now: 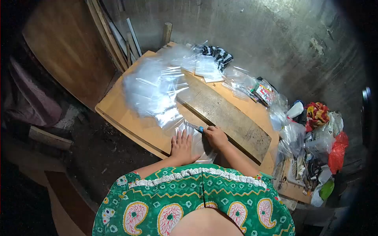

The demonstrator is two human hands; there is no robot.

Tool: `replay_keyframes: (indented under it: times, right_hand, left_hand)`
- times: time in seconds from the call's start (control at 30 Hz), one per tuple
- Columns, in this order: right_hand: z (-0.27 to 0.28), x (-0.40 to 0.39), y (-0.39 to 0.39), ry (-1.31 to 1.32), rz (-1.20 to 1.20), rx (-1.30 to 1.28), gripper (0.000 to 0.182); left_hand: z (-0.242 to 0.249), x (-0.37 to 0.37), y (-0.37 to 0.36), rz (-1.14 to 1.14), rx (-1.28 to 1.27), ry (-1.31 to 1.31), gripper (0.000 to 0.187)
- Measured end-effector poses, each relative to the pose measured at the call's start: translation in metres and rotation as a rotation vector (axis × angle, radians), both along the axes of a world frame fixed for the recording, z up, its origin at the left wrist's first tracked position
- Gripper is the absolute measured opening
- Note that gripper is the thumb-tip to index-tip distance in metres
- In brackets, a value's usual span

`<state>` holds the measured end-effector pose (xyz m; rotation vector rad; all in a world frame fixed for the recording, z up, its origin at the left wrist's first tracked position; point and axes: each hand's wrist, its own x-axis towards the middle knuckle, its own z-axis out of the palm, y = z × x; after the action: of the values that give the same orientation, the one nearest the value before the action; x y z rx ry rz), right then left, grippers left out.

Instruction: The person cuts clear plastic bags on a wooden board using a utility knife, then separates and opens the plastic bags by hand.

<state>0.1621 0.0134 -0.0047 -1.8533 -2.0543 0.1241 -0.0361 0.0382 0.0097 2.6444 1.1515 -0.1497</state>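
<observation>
Clear plastic sheeting (153,86) spreads in a shiny heap over the left part of the wooden table (118,118) and runs down to its front edge. My left hand (182,148) lies flat on the sheeting near that edge, fingers spread. Just to its right, my right hand (215,137) is closed around the blue handle of a cutter (201,129), whose blade points up and left over the plastic. Beyond my right hand a thick wooden board (224,114) lies diagonally across the table.
Clear plastic bags (240,80) and a black-and-white striped cloth (216,55) are at the back. To the right stand a red bag (338,152), a patterned red-yellow cloth (316,115) and a cluttered box of tools. Wood strips (108,33) lean against the wall at left.
</observation>
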Motion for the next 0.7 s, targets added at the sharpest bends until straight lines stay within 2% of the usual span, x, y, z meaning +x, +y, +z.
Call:
replay_keyframes:
  times: [0.33, 0.43, 0.5, 0.53, 0.6, 0.63, 0.7]
  right_hand:
    - [0.013, -0.019, 0.040, 0.034, -0.042, -0.072, 0.010]
    - [0.010, -0.023, 0.044, -0.009, -0.044, -0.090, 0.011]
    - [0.007, -0.025, 0.048, 0.044, -0.073, -0.073, 0.011]
    - [0.006, -0.025, 0.049, 0.046, -0.078, -0.071, 0.011]
    - [0.009, -0.025, 0.049, 0.076, -0.053, -0.058, 0.012]
    - [0.010, -0.025, 0.047, 0.075, -0.066, -0.052, 0.012]
    - [0.015, -0.025, 0.037, 0.071, -0.024, 0.036, 0.017]
  left_hand:
    - [0.009, -0.006, -0.005, -0.157, -0.002, 0.038, 0.095]
    - [0.018, -0.008, -0.008, -0.219, 0.066, -0.010, 0.085]
    - [0.020, -0.008, -0.010, -0.267, 0.023, -0.128, 0.071]
    - [0.022, -0.008, -0.011, -0.272, 0.025, -0.126, 0.071]
    - [0.026, -0.009, -0.017, -0.280, 0.033, -0.177, 0.043]
    - [0.017, -0.010, -0.015, -0.295, 0.037, -0.178, 0.043]
    - [-0.003, -0.015, -0.003, -0.401, 0.072, -0.356, 0.022]
